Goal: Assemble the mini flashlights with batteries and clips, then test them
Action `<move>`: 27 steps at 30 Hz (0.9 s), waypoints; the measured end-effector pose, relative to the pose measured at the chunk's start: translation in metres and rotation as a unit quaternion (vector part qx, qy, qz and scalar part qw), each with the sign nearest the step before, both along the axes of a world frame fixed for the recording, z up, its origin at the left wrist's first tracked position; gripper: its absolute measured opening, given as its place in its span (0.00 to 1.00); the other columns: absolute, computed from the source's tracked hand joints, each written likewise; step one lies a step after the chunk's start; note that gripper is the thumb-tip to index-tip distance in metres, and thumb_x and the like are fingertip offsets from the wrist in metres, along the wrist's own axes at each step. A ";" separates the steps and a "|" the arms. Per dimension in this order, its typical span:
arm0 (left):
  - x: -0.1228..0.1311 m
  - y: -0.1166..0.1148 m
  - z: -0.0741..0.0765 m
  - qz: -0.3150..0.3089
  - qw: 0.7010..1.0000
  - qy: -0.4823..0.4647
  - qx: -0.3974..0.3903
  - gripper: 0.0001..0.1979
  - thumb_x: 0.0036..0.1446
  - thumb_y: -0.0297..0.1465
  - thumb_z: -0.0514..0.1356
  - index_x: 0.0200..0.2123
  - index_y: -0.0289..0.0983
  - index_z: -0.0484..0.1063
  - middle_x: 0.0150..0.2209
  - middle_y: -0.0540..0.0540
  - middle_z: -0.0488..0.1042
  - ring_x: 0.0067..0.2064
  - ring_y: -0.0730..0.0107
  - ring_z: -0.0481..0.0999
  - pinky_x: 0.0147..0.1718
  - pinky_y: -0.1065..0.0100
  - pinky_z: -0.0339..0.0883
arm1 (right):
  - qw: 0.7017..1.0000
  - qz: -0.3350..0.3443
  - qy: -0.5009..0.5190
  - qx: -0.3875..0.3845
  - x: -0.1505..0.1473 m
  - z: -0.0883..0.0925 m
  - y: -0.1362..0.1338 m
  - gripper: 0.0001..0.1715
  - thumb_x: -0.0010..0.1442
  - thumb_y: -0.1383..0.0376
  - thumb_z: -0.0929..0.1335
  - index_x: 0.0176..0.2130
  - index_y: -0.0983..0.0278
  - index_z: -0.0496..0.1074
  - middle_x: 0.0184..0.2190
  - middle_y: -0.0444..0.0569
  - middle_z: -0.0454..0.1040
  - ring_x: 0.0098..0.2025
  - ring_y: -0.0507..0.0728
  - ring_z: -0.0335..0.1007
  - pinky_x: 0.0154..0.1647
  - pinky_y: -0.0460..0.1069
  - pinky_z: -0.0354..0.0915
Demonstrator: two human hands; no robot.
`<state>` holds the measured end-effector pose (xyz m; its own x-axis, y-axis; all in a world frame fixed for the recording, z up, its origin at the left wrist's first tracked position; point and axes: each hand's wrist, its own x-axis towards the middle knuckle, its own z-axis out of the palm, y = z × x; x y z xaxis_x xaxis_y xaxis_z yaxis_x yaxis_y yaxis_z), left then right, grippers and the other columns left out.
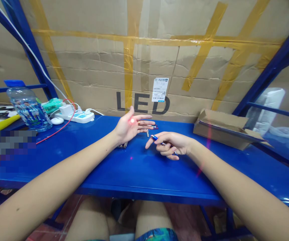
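My right hand (168,145) grips a small blue laser pointer (154,137) with a metal tip, its fingers wrapped round the barrel. The tip is turned toward my left hand (131,125), which is held up with the palm facing right and the fingers stretched out. A bright red light spot glows on that palm. Behind the left fingers lie small metal pieces (147,133) and a reddish item (155,127), partly covered. Below the left wrist, dark metallic cylinders (123,146) rest on the blue table (144,177), mostly hidden by the hand.
An open cardboard box (222,130) stands at the right. At the left are a plastic bottle (28,105) with a blue cap, a white power strip (80,116) with plugs, and a red cable (59,129). A large taped cardboard sheet (96,73) forms the back.
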<state>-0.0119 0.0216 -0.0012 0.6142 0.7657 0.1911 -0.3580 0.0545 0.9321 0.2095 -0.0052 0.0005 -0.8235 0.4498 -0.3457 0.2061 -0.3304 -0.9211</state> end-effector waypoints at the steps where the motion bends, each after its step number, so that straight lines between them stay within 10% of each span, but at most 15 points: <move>1: 0.000 0.000 0.000 0.000 1.000 0.001 -0.001 0.42 0.62 0.58 0.39 0.58 0.29 0.69 0.53 0.30 0.76 0.57 0.45 0.72 0.56 0.52 0.62 | 1.000 -0.004 0.000 -0.004 0.000 0.000 0.000 0.17 0.63 0.66 0.62 0.51 0.69 0.69 0.15 0.31 0.48 0.12 0.46 0.38 0.10 0.43 0.60; 27: -0.001 0.003 -0.002 0.013 1.000 0.005 0.011 0.43 0.62 0.58 0.40 0.58 0.28 0.70 0.51 0.29 0.76 0.56 0.45 0.73 0.54 0.52 0.63 | 0.997 -0.039 -0.057 0.039 -0.007 0.003 -0.008 0.21 0.59 0.69 0.64 0.52 0.71 0.72 0.13 0.31 0.50 0.12 0.46 0.40 0.12 0.42 0.57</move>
<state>-0.0131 0.0246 -0.0027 0.5960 0.7770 0.2025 -0.3502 0.0246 0.9364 0.2030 -0.0128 0.0038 -0.7426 0.5404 -0.3957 0.2865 -0.2777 -0.9169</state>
